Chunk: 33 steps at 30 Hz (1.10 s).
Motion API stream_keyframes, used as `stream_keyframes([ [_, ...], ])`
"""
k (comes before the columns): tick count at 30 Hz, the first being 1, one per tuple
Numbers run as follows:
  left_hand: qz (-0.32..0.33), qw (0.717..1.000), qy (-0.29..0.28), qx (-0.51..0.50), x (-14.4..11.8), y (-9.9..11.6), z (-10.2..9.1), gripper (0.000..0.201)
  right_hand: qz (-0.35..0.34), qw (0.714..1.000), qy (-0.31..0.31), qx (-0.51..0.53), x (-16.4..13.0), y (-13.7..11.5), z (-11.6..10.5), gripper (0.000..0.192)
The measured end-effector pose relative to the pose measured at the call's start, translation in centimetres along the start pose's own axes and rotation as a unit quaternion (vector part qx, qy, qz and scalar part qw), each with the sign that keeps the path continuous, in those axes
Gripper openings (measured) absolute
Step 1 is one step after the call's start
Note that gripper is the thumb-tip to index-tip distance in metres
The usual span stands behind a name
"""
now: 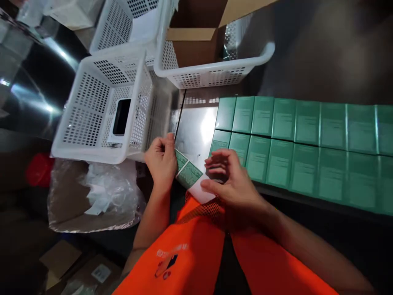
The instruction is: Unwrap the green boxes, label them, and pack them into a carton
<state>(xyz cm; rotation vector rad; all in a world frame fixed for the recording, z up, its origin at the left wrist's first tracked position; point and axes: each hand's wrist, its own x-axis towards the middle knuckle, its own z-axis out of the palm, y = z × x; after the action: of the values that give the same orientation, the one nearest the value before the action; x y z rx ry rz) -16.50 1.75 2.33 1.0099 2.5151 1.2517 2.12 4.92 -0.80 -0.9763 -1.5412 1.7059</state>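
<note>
My left hand (162,159) is closed, thumb and fingers pinching one end of a strip of green labels (190,174). The strip slants down to the right in front of my body, and its lower end is bare white backing. My right hand (229,176) is at that white end, its thumb tip over the backing. Its fingers are bent and apart from the thumb, with a gap between them. Just beyond my right hand stand two long rows of green boxes (279,159). The nearest-left box bears a green label (221,145) like those on the strip.
Left of my hands is a white perforated basket (82,151) with a dark phone-like device (122,116) inside. Below it hangs a plastic-lined bin (61,217) with crumpled clear plastic. Farther back, a wider white basket (211,69) holds an open cardboard box (193,49).
</note>
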Motion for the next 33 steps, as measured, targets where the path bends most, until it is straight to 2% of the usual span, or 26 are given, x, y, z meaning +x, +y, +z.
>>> stream_keyframes([
  [2, 0.004, 0.998, 0.052, -0.047, 0.2, 0.4, -0.4, 0.043, 0.014, 0.999, 0.004, 0.040, -0.6, 0.4, 1.2, 0.051],
  [3, 0.004, 0.996, 0.047, -0.078, 0.2, 0.6, -0.6, 0.043, 0.012, 0.998, 0.026, 0.047, -0.5, 0.4, 1.4, 0.045],
  [4, 0.003, 0.994, 0.018, -0.112, 0.3, 0.7, -0.9, 0.041, 0.002, 0.998, 0.050, 0.041, -0.2, 0.4, 1.4, 0.037],
  [8, -0.015, 0.957, -0.189, -0.220, 0.2, 0.6, -2.1, 0.027, -0.095, 0.988, 0.099, -0.072, 1.2, -0.7, -0.3, 0.017],
  [10, -0.034, 0.941, -0.227, -0.250, 0.0, 0.6, -2.4, 0.026, -0.137, 0.978, 0.104, -0.116, 1.5, -1.3, -1.2, 0.013],
  [15, -0.028, 0.949, -0.199, -0.243, -0.7, 0.7, -2.3, 0.023, -0.221, 0.952, 0.114, -0.180, 1.3, -1.3, -1.5, 0.024],
  [17, -0.026, 0.949, -0.200, -0.242, -0.9, 0.6, -2.2, 0.024, -0.234, 0.947, 0.113, -0.186, 1.3, -1.2, -1.4, 0.029],
  [19, -0.029, 0.945, -0.212, -0.246, -0.9, 0.5, -2.1, 0.025, -0.219, 0.957, 0.089, -0.168, 1.3, -1.3, -1.4, 0.035],
  [22, -0.025, 0.944, -0.227, -0.239, -0.9, 0.5, -2.2, 0.024, -0.158, 0.978, 0.049, -0.129, 1.2, -1.7, -1.6, 0.040],
  [24, -0.022, 0.947, -0.224, -0.230, -0.9, 0.7, -2.3, 0.022, -0.132, 0.983, 0.035, -0.121, 1.2, -1.9, -1.8, 0.031],
  [26, -0.021, 0.951, -0.213, -0.223, -0.8, 1.0, -2.2, 0.019, -0.146, 0.978, 0.041, -0.146, 1.1, -1.9, -1.9, 0.017],
  [27, -0.023, 0.953, -0.206, -0.221, -0.7, 1.2, -2.1, 0.018, -0.171, 0.969, 0.051, -0.169, 1.1, -1.8, -1.9, 0.012],
  [29, -0.032, 0.955, -0.196, -0.221, -0.6, 1.4, -1.8, 0.017, -0.246, 0.938, 0.072, -0.233, 0.9, -1.5, -2.0, 0.014],
  [33, -0.078, 0.949, -0.201, -0.230, -0.6, 1.7, -0.7, 0.019, -0.400, 0.837, 0.079, -0.365, 0.0, -0.5, -2.2, 0.023],
])
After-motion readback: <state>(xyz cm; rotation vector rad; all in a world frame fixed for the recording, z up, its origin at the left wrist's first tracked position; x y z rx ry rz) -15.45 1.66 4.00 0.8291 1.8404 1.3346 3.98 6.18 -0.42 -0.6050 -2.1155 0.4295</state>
